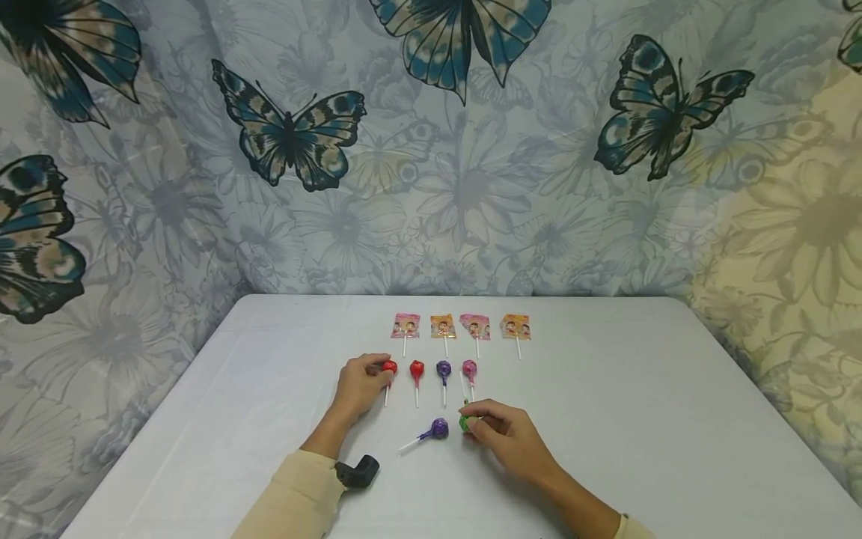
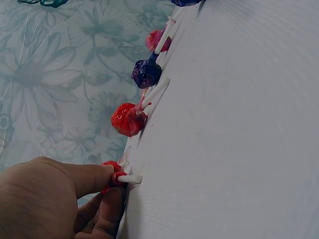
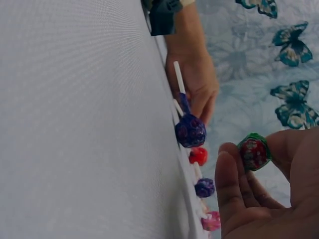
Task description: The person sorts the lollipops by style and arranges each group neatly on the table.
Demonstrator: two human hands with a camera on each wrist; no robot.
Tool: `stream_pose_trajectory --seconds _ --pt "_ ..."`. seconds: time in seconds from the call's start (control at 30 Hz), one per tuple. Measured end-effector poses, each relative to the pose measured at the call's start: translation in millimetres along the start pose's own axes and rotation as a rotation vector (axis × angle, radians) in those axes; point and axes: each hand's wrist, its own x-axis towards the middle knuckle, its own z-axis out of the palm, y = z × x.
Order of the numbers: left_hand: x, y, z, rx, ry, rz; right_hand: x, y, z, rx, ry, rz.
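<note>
My left hand (image 1: 360,385) pinches a red lollipop (image 1: 390,367) at the left end of a row, its white stick pointing toward me. In the left wrist view, thumb and fingers close around its wrapped head. My right hand (image 1: 508,438) holds a green-wrapped lollipop (image 3: 255,152) between thumb and fingers. Beside that hand a loose purple lollipop (image 1: 439,429) lies slanted on the table. The row continues with another red lollipop (image 1: 417,369), a purple one (image 1: 443,369) and a pink one (image 1: 469,368), just beyond the right hand.
Behind the row lie several flat-wrapped lollipops, pink (image 1: 406,326) and orange (image 1: 443,326) by turns. All rest on a white table (image 1: 640,404). A butterfly-print curtain (image 1: 471,187) hangs behind it. A black device (image 1: 359,471) is strapped at the left wrist.
</note>
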Motion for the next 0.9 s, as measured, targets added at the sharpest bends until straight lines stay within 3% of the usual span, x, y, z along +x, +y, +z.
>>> stream_pose_trajectory --seconds 0.43,0.9 --pt "-0.2 0.0 0.2 0.017 0.005 -0.005 0.3 -2.6 0.2 -0.016 -0.005 0.005" --pt "-0.2 -1.9 1.6 0.022 0.002 -0.006 -0.1 0.3 -0.2 -0.098 0.128 -0.152"
